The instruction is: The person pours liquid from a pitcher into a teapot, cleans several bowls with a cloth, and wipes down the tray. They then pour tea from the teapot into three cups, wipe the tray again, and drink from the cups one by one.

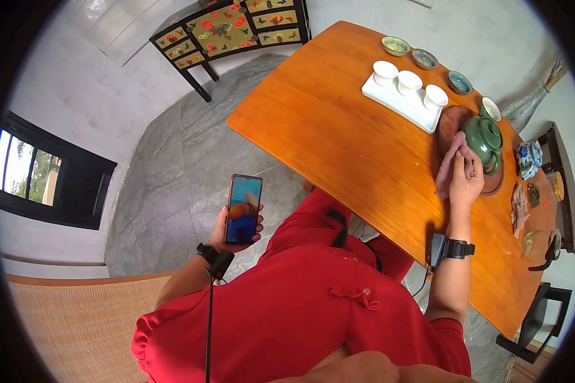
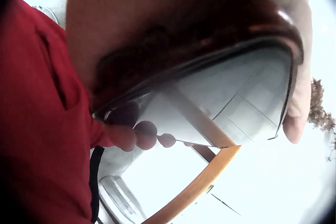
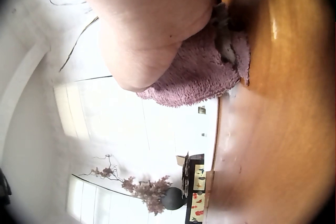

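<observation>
My left hand holds a smartphone upright beside the table, its lit screen facing up toward the head. In the left wrist view the phone's glossy surface shows, with fingertips curled at its edge. My right hand pinches a mauve cloth against the near side of a green teapot. Under the teapot lies a round brown tray, partly hidden by cloth and hand. The right wrist view shows the fuzzy cloth bunched below the palm, close over the wooden table; the teapot is hidden there.
A white tray with three white cups stands left of the teapot on the wooden table. Several small bowls line the far edge. To the right are a blue-and-white jar, a crumpled cloth and a glass pitcher.
</observation>
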A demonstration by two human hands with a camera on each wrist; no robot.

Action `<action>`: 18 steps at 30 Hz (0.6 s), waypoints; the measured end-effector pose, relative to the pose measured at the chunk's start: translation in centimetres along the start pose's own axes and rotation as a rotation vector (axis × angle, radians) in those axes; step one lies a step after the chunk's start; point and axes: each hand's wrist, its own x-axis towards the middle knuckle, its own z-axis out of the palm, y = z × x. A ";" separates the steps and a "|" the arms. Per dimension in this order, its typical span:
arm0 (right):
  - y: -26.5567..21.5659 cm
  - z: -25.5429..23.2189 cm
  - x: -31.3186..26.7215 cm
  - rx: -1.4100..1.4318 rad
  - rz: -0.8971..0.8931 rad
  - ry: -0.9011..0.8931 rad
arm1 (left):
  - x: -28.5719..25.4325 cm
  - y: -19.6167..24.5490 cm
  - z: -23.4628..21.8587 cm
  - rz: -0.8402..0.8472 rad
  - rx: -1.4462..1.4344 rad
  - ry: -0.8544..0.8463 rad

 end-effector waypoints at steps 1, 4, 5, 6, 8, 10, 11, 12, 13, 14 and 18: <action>-0.2 0.0 0.0 -0.017 0.002 0.000 | 0.1 -0.1 -0.1 -0.005 0.020 0.020; -0.5 -0.1 0.0 -0.046 0.008 0.002 | 0.6 0.0 -0.6 -0.035 0.052 0.024; -0.5 -0.1 0.0 -0.056 0.007 0.001 | 0.7 -0.1 -1.0 -0.039 0.055 0.025; -0.5 0.0 -0.1 -0.058 0.008 0.007 | 0.8 -0.2 -1.7 -0.029 0.114 0.033; -0.4 0.1 -0.1 0.028 0.019 0.006 | 0.5 -0.4 -2.9 -0.025 0.183 0.027; 0.1 0.1 -0.1 0.006 -0.015 0.016 | -1.1 -0.9 -4.6 -0.180 0.452 0.216; 0.4 0.1 -0.1 0.001 -0.028 0.024 | -2.2 -1.7 -5.3 -0.270 0.428 0.314; 0.1 0.1 -0.2 0.003 -0.015 0.029 | -3.9 -2.1 -6.5 -0.373 0.736 0.279; -0.8 0.3 -0.3 0.035 -0.012 0.027 | -4.5 -2.0 -7.1 -0.469 1.049 0.231; -0.9 0.3 -0.3 0.003 -0.014 0.032 | -5.9 -2.5 -1.3 -0.359 1.251 0.109; -0.9 0.5 -0.3 -0.012 -0.036 0.065 | -2.1 -2.0 -1.1 -0.434 1.359 -0.029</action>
